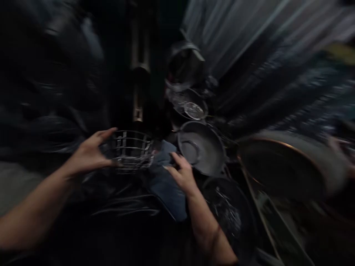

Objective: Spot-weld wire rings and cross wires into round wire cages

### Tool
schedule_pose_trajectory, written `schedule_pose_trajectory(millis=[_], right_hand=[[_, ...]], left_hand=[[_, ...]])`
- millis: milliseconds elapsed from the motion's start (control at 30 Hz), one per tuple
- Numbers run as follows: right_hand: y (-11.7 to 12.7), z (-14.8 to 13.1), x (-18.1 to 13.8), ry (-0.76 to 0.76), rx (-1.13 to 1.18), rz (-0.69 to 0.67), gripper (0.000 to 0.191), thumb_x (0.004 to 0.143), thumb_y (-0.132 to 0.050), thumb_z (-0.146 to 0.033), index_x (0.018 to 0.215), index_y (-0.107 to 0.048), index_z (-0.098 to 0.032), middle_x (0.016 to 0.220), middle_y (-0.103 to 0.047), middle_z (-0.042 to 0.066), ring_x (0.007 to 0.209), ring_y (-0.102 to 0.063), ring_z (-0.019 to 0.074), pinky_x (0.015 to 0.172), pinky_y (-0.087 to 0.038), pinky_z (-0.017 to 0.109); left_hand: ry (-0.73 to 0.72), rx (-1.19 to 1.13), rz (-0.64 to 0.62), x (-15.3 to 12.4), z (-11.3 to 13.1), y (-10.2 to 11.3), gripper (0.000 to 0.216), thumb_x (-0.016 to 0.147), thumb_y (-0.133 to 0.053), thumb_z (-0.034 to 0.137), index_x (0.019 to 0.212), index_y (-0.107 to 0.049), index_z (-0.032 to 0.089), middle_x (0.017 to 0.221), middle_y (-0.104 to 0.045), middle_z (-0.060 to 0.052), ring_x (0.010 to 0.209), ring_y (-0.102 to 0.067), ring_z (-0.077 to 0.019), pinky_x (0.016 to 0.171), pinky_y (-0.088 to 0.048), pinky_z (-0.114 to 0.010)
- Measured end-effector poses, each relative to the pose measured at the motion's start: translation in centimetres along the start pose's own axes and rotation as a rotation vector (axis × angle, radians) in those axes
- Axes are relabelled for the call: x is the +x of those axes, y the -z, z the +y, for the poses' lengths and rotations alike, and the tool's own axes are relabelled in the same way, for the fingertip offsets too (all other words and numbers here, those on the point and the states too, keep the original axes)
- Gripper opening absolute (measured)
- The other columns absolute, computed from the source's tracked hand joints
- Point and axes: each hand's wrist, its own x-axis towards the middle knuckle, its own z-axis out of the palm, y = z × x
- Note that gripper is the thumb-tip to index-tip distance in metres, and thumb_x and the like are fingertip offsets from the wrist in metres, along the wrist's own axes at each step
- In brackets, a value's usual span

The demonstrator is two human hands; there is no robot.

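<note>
Wire met the left hand (90, 155) first: its fingers were spread and cupped around the left wall of a round wire basket (132, 149), one digit over the upper rim and the rest curled under the lower edge, spanning that side in a loose clasp. The basket lay directly right of those fingers with its open mouth turned upward, and it stood between the two hands, nearer the left. The right hand (183, 175) was bent palm-down with its fingertips curled onto a blue cloth (169, 192). Blur and darkness hid whether they pinched the fabric or merely pressed on it. The cloth ran lengthwise from the basket's right side down toward the person's body, passing under that hand. Just beyond the right fingertips, up and to the right, sat a dark pan (205, 149), its rim close to the knuckles but apparently not touched. Farther out stood stacked metal pots (191, 109) behind the pan, and well apart to the right was a large copper-rimmed pan (283, 173) — all smeared by motion.
</note>
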Motion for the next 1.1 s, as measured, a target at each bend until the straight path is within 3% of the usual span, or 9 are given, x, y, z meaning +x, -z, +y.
schedule_pose_trajectory(millis=[100, 200, 300, 400, 533, 600, 667, 833, 1100], right_hand=[[0.4, -2.0, -0.1, 0.083, -0.058, -0.103, 0.038, 0.072, -0.07, -0.037, 0.107, -0.075, -0.022, 0.107, -0.072, 0.011, 0.11, -0.063, 0.0313, 0.097, -0.05, 0.044], [0.1, -4.1, 1.5, 0.166, 0.027, -0.312, 0.025, 0.077, -0.068, -0.039, 0.097, -0.078, -0.027, 0.092, -0.074, 0.008, 0.092, -0.069, 0.0272, 0.082, -0.056, 0.037], [-1.1, -6.6, 3.9, 0.146, 0.096, -0.537, 0.023, 0.078, -0.066, -0.043, 0.089, -0.079, -0.028, 0.081, -0.073, 0.006, 0.073, -0.069, 0.0226, 0.069, -0.056, 0.032], [-3.0, -7.9, 5.9, 0.116, 0.015, -0.631, 0.029, 0.079, -0.06, -0.044, 0.089, -0.079, -0.024, 0.084, -0.074, 0.006, 0.077, -0.068, 0.0222, 0.072, -0.054, 0.031], [-4.7, -7.9, 6.6, 0.221, -0.498, -0.542, 0.034, 0.077, -0.063, -0.03, 0.108, -0.074, -0.022, 0.101, -0.074, 0.009, 0.093, -0.068, 0.0255, 0.079, -0.051, 0.033], [-5.0, -7.7, 6.1, 0.36, -0.763, -0.524, 0.04, 0.078, -0.063, -0.023, 0.118, -0.07, -0.022, 0.105, -0.073, 0.01, 0.095, -0.067, 0.0268, 0.079, -0.049, 0.036], [-5.0, -7.3, 5.5, 0.55, -0.858, -0.474, 0.035, 0.083, -0.058, -0.018, 0.116, -0.07, -0.02, 0.097, -0.074, 0.009, 0.089, -0.067, 0.0261, 0.074, -0.046, 0.036], [-4.8, -5.6, 6.0, 0.853, -0.603, -0.246, 0.026, 0.091, -0.049, -0.015, 0.1, -0.074, -0.016, 0.079, -0.073, 0.006, 0.077, -0.064, 0.0215, 0.068, -0.042, 0.032], [-4.5, -6.1, 9.5, 0.933, -0.421, -0.168, 0.018, 0.091, -0.056, -0.016, 0.095, -0.073, -0.013, 0.074, -0.07, 0.003, 0.068, -0.058, 0.0168, 0.066, -0.044, 0.029]], left_hand=[[-0.053, -0.077, 0.041, 0.7, 0.6, -0.6, 0.114, 0.044, -0.085, 0.053, 0.143, -0.042, 0.017, 0.138, -0.049, -0.012, 0.129, -0.049, -0.034, 0.114, -0.037, -0.044], [-0.097, -0.138, 0.051, 1.2, 0.0, -1.7, 0.117, 0.041, -0.09, 0.042, 0.144, -0.041, 0.019, 0.139, -0.048, -0.014, 0.127, -0.05, -0.034, 0.111, -0.04, -0.045], [-0.118, -0.137, 0.064, 0.7, -0.1, -2.4, 0.116, 0.041, -0.09, 0.041, 0.144, -0.041, 0.023, 0.138, -0.048, -0.013, 0.127, -0.05, -0.0343, 0.109, -0.042, -0.046], [-0.156, -0.11, 0.075, 0.0, 0.0, -2.8, 0.114, 0.044, -0.088, 0.046, 0.145, -0.041, 0.02, 0.138, -0.048, -0.014, 0.125, -0.051, -0.0342, 0.108, -0.042, -0.046], [-0.164, -0.074, 0.099, -0.2, -0.6, -3.0, 0.11, 0.048, -0.086, 0.045, 0.145, -0.041, 0.019, 0.137, -0.048, -0.016, 0.125, -0.05, -0.0344, 0.108, -0.041, -0.047], [-0.15, -0.086, 0.117, -0.1, -0.8, -3.1, 0.109, 0.049, -0.085, 0.045, 0.144, -0.04, 0.021, 0.137, -0.049, -0.014, 0.125, -0.05, -0.0327, 0.108, -0.04, -0.046], [-0.154, -0.099, 0.12, 0.0, -0.9, -3.1, 0.107, 0.05, -0.085, 0.047, 0.144, -0.04, 0.023, 0.138, -0.049, -0.012, 0.125, -0.051, -0.0312, 0.109, -0.039, -0.045], [-0.142, -0.151, 0.115, 0.5, -0.5, -3.0, 0.111, 0.048, -0.087, 0.045, 0.145, -0.039, 0.02, 0.14, -0.048, -0.013, 0.127, -0.049, -0.031, 0.109, -0.039, -0.044], [-0.127, -0.253, 0.178, 2.9, -0.1, -2.3, 0.11, 0.045, -0.088, 0.033, 0.144, -0.04, 0.022, 0.139, -0.047, -0.011, 0.126, -0.049, -0.0312, 0.109, -0.041, -0.045]])
